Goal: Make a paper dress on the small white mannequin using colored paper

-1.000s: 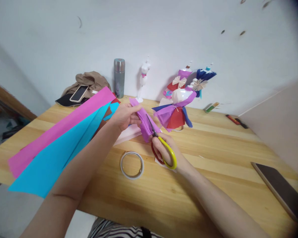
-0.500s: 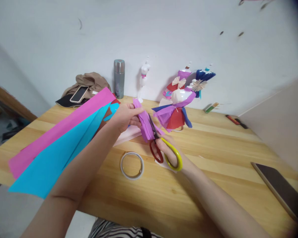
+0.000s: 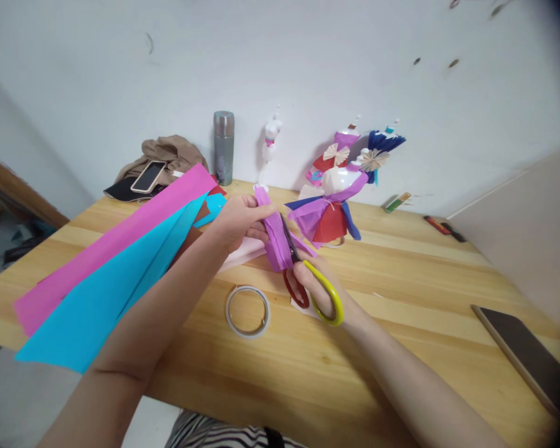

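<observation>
My left hand (image 3: 245, 221) pinches a folded piece of purple crepe paper (image 3: 276, 242) between thumb and fingers, above the middle of the table. Scissors (image 3: 324, 292) with one yellow and one red handle loop are in my right hand (image 3: 315, 283), its fingers through the loops. Their dark blades lie along the paper's right side, pointing away from me; whether they bite into it I cannot tell. Just behind stands a white bottle-shaped figure (image 3: 338, 180) dressed in purple, red and blue paper. A roll of tape (image 3: 248, 312) lies flat in front of my hands.
Long pink paper (image 3: 116, 239) and blue paper (image 3: 116, 298) spread across the table's left. A steel flask (image 3: 224, 149), a slim white figure (image 3: 271, 134) and more dressed figures (image 3: 382, 152) line the wall. A dark tablet (image 3: 522, 354) lies at the right, a phone (image 3: 148, 177) at back left.
Both hands, the purple paper and the scissors have shifted very slightly to the right and down. The blades look a little closer together. Everything else stays in place.
</observation>
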`<state>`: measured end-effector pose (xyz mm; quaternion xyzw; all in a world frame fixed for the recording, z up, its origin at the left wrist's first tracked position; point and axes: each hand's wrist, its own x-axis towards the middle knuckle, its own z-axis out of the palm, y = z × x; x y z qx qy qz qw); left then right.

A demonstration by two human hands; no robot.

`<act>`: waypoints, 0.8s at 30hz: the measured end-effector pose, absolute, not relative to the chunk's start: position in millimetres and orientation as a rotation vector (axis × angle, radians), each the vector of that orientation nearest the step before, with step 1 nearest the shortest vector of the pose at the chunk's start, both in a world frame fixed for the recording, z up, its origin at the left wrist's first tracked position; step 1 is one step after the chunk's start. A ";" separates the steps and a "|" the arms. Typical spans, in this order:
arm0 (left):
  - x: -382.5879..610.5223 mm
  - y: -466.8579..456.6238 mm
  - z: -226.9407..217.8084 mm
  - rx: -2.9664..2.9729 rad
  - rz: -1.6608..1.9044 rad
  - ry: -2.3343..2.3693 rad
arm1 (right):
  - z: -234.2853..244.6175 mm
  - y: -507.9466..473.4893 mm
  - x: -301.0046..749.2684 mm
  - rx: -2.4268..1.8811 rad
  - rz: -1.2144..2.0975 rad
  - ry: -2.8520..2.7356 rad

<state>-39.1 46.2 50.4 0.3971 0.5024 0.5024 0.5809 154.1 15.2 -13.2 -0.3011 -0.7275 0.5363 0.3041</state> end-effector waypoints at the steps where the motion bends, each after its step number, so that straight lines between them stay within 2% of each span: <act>1: -39.1 46.4 49.9 0.927 1.175 1.172 | -12.8 14.8 153.4 -0.811 1.426 -1.921; 14: -47.3 48.5 52.0 0.888 1.092 1.097 | -11.9 13.3 144.4 -1.046 1.427 -1.789; 24: -49.9 50.1 49.2 0.929 1.067 1.050 | -13.9 15.2 149.1 -0.885 1.423 -1.829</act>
